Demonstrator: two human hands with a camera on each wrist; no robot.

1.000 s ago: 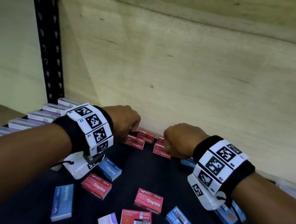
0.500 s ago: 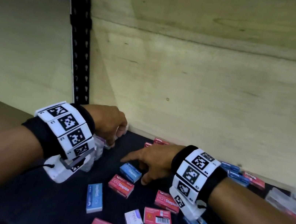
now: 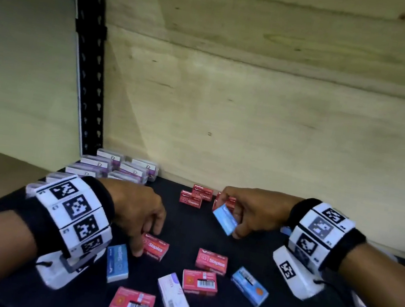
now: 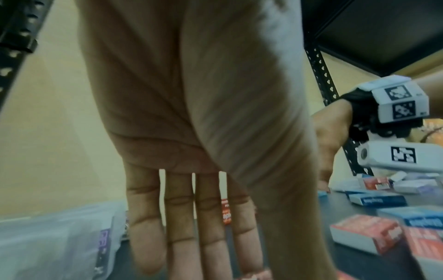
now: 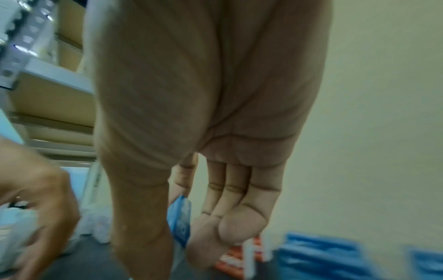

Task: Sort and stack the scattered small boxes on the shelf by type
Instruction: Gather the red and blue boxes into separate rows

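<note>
Small boxes lie scattered on the dark shelf [image 3: 184, 232]: red Staples boxes, blue ones and a white one. My left hand [image 3: 146, 242] reaches down over a red Staples box [image 3: 157, 248], with its fingers at the far edge and its thumb at the near corner, pinching it. In the left wrist view the fingers [image 4: 191, 227] point down at that box [image 4: 257, 275]. My right hand [image 3: 236, 216] holds a blue box [image 3: 223, 219] tilted above the shelf, just in front of the red stack [image 3: 196, 197] at the back. The right wrist view shows the same blue box [image 5: 182, 217] between thumb and fingers.
Purple-and-white boxes [image 3: 120, 168] stand in rows at the back left, by the black upright [image 3: 88, 62]. A plywood wall [image 3: 281, 112] closes the back. Loose at the front are a red box [image 3: 211, 261], a blue box [image 3: 117, 263], a white box [image 3: 173, 296] and another blue box [image 3: 249, 286].
My right hand has picked a blue box off the shelf and lifted it toward the back. My left hand left the purple boxes and came down on a red Staples box.
</note>
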